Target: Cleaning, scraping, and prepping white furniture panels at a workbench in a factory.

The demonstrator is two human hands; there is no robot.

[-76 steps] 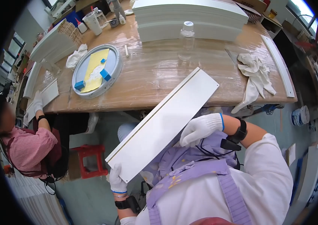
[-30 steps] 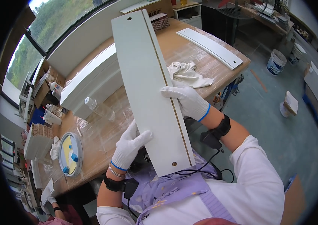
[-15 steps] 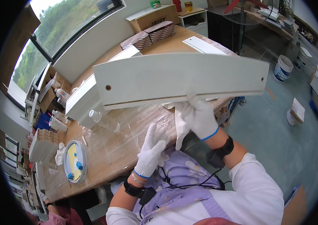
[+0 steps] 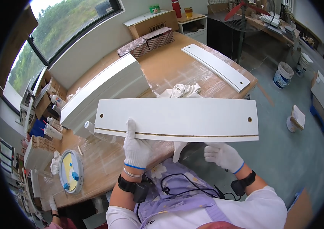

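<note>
A long white board [image 4: 177,116] with a hole near each end and a groove along its near edge is held up in front of me, over the table's edge. My left hand [image 4: 136,147], in a white knit glove, grips its near edge left of the middle, thumb on the upper face and fingers hidden underneath. Just below the right part of that edge is my right hand [image 4: 225,155], also gloved, with its fingers loosely bent and not wrapped round the board. Whether it touches the edge I cannot tell. A white cloth [image 4: 179,149] hangs under the board's middle.
A stack of white boards [image 4: 102,89] stands left on the film-covered table [image 4: 104,162], and a similar single board [image 4: 217,66] lies at the far right. Nearby are a clear bottle [image 4: 89,126], a crumpled cloth [image 4: 181,91] and a round tray [image 4: 81,173] with blue blocks.
The board has come down and nearer, its face levelling out. My left hand has taken hold of it; my right hand has let go and moved right and down.
</note>
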